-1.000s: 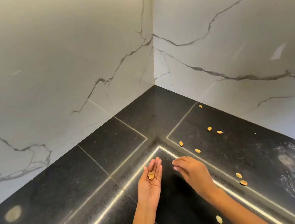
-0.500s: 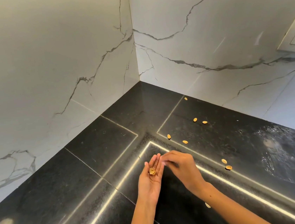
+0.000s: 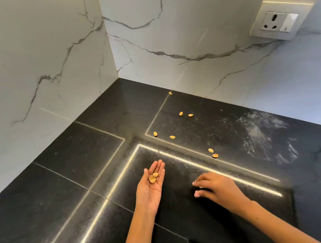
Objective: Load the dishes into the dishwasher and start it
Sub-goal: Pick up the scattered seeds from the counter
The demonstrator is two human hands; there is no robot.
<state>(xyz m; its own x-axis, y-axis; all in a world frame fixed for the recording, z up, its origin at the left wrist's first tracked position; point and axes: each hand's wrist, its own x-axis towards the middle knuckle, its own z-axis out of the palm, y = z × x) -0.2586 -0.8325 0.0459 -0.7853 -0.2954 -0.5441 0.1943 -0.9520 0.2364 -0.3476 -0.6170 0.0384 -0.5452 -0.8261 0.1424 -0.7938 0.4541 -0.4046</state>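
shells (image 3: pixel 153 177) lie in left hand (image 3: pixel 150 188); right hand (image 3: pixel 216 190) (blurred, perhaps empty) has withdrawn.

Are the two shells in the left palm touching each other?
Touching. The head view shows the two shells lying edge to edge with no gap, on the upturned palm of the left hand.

Left hand (image 3: pixel 150 190) palm up carries two shells (image 3: pixel 153 177); right hand (image 3: pixel 216 190) reaches over black counter (image 3: pixel 75 157)

second shell (image 3: pixel 155 174) in left palm (image 3: pixel 150 190), right hand (image 3: pixel 216 190) withdrawn
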